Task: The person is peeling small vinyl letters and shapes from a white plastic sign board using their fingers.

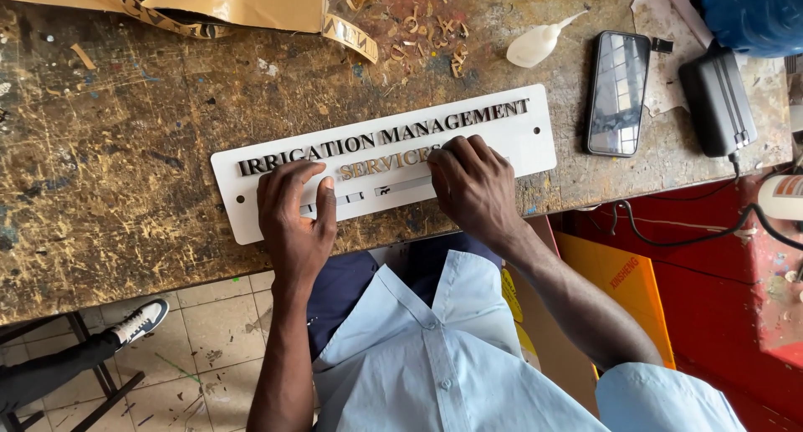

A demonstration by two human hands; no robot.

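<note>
I see a long white sign plate (535, 135) lying slantwise across the middle of the frame on a scarred, paint-flecked workbench (109, 173), with raised lettering along its upper edge. My left hand (293, 219) rests flat and unclenched on the plate's lower left part, gripping nothing. My right hand (473, 181), fingers curled down, presses on the second line of letters at centre; I cannot tell whether it pinches anything. At upper right lie a small glue bottle (535, 43) and a black smartphone (617, 93).
</note>
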